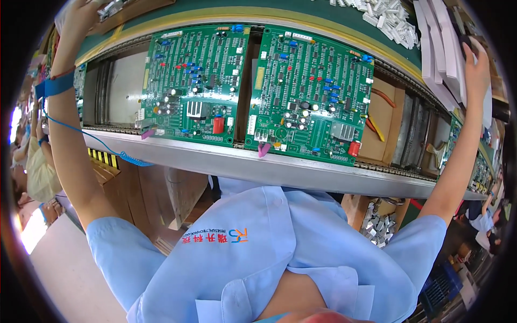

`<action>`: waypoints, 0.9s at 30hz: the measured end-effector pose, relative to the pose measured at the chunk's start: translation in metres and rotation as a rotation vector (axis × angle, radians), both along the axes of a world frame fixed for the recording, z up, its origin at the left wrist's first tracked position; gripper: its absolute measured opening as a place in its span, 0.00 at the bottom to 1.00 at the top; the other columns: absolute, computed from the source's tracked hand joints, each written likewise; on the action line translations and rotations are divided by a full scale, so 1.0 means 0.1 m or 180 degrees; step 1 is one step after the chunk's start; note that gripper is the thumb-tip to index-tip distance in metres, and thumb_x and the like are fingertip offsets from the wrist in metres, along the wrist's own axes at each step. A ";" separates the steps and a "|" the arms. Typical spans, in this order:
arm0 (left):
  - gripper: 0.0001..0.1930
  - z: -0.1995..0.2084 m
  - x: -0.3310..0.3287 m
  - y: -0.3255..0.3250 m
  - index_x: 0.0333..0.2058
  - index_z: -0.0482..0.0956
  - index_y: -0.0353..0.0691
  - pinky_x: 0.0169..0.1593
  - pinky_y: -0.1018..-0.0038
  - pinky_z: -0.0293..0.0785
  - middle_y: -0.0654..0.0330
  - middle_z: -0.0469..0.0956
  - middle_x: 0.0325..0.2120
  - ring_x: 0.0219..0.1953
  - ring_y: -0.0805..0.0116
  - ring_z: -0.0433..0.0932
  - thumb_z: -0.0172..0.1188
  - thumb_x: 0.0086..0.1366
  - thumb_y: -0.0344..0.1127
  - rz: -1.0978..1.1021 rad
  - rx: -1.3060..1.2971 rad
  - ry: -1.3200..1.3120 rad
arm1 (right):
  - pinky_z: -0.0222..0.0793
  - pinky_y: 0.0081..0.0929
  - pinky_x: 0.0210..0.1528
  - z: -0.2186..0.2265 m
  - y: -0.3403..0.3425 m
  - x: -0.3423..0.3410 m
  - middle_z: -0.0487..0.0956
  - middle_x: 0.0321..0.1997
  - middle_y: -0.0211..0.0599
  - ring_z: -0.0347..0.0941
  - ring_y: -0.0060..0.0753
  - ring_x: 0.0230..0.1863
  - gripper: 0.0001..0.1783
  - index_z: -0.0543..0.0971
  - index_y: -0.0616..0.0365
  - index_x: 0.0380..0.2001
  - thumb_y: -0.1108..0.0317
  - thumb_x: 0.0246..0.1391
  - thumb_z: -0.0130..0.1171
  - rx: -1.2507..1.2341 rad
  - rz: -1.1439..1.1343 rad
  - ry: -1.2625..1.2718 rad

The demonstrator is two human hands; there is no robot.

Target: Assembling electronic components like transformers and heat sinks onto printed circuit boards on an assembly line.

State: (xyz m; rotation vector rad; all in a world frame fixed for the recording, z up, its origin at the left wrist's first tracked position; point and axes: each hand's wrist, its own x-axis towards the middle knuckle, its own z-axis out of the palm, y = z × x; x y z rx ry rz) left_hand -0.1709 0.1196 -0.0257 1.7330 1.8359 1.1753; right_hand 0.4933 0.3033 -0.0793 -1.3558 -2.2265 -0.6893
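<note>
My left hand (pixel 81 15) reaches to the far left, beside an open cardboard tray (pixel 126 16) of small parts. Its fingers are cut off and blurred at the rim of the view, so any hold is hidden. At the far right, my right hand (pixel 476 67) is next to a stack of white panels or trays (pixel 441 51), its visible fingers stretched out and apart. Between my arms, two green circuit boards (pixel 196 81) (pixel 315 91) sit side by side on the conveyor rails, both fitted with components. A pink clip-like piece (pixel 263 149) sits at the right board's near edge.
A blue wrist strap (pixel 59 85) on my left wrist trails a coiled cord (pixel 132 159) over the metal rail (pixel 215 159). White connectors (pixel 390 21) lie piled on the green surface beyond. More boards stand at the line's right end. Below the rail is a bin of metal pieces (pixel 378 223).
</note>
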 end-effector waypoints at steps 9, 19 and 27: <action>0.10 0.02 0.89 -0.32 0.41 0.79 0.31 0.43 0.80 0.75 0.62 0.81 0.33 0.36 0.78 0.78 0.64 0.61 0.28 -0.0334 -0.0441 0.0746 | 0.73 0.21 0.45 0.26 -1.92 -2.01 0.81 0.43 0.40 0.76 0.22 0.40 0.16 0.77 0.65 0.47 0.78 0.53 0.59 -0.3112 0.1866 0.2914; 0.10 -0.12 1.09 -0.73 0.39 0.80 0.33 0.40 0.71 0.76 0.52 0.82 0.34 0.35 0.62 0.81 0.65 0.59 0.30 -0.1014 -0.1028 0.0840 | 0.73 0.30 0.29 -0.16 -2.67 -2.89 0.76 0.35 0.39 0.76 0.41 0.32 0.16 0.77 0.57 0.38 0.74 0.44 0.67 -0.2681 0.1654 0.0349; 0.11 -0.10 1.14 -0.89 0.41 0.79 0.35 0.39 0.65 0.75 0.51 0.80 0.33 0.36 0.52 0.79 0.63 0.59 0.30 -0.1566 -0.1504 0.0844 | 0.72 0.38 0.31 -0.09 -2.71 -3.03 0.74 0.33 0.40 0.76 0.45 0.32 0.14 0.78 0.59 0.38 0.70 0.46 0.66 -0.2652 0.1371 -0.0314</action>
